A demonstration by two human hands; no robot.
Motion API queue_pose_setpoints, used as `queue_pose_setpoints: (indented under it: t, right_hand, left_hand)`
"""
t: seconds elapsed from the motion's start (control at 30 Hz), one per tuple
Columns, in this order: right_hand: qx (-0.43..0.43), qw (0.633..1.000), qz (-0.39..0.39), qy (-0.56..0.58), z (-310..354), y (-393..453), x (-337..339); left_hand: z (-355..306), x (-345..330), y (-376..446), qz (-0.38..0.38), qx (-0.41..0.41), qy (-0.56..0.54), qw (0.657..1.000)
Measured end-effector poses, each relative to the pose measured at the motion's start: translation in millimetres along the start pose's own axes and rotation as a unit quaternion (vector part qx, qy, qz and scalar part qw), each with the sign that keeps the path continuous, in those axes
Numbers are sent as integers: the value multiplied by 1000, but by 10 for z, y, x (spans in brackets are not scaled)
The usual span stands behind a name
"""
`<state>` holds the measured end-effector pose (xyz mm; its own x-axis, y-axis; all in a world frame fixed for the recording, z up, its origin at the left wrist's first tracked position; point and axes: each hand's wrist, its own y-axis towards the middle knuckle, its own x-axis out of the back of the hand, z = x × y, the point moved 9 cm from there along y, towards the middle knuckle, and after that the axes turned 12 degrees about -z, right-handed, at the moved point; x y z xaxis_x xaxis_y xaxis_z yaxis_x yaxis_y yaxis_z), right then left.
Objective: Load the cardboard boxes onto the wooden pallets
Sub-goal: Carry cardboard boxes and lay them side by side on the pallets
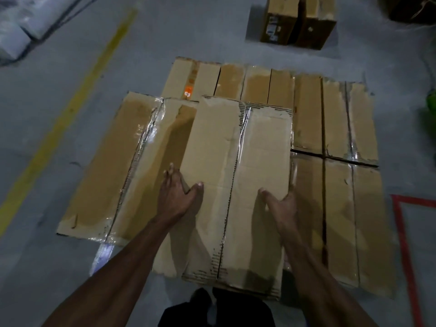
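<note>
You have the central box [238, 185] between both palms: your left hand [175, 193] presses its left edge with the thumb lying across the top, and your right hand [279, 206] clamps the right edge, fingers wrapped down the side and out of sight. Neither hand is closed into a fist; both grip this one box by squeezing inward.

The box sits higher than its neighbours, either resting on them or not quite lowered; which one is hard to judge. Just left of it lies a wide taped box [118, 166], touching or nearly so. Right of it stand four narrower boxes [339, 175] in two rows, and beyond its far end runs a back row [236, 83]. So the layer looks mostly built, with this box filling the middle slot.

Still to load, by the look of it: two upright boxes [295, 20] well beyond the central box's far end, on the bare floor [70, 67].

The pallet itself is completely hidden under cardboard. The box's near end is partly cut off by your dark clothing [212, 310].
</note>
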<state>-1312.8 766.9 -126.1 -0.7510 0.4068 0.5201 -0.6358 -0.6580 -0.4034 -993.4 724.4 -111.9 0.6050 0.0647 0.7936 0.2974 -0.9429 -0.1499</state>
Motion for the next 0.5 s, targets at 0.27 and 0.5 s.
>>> queue_pose_setpoints:
  t: [0.27, 0.5]
  right_hand:
    - [-1, 1000, 17, -22, -81, 459, -410]
    - [-40, 995, 60, -62, -291, 716, -777]
  left_hand:
    - [91, -352, 476, -10, 15, 31, 999]
    - [336, -760, 579, 26, -15, 157, 987]
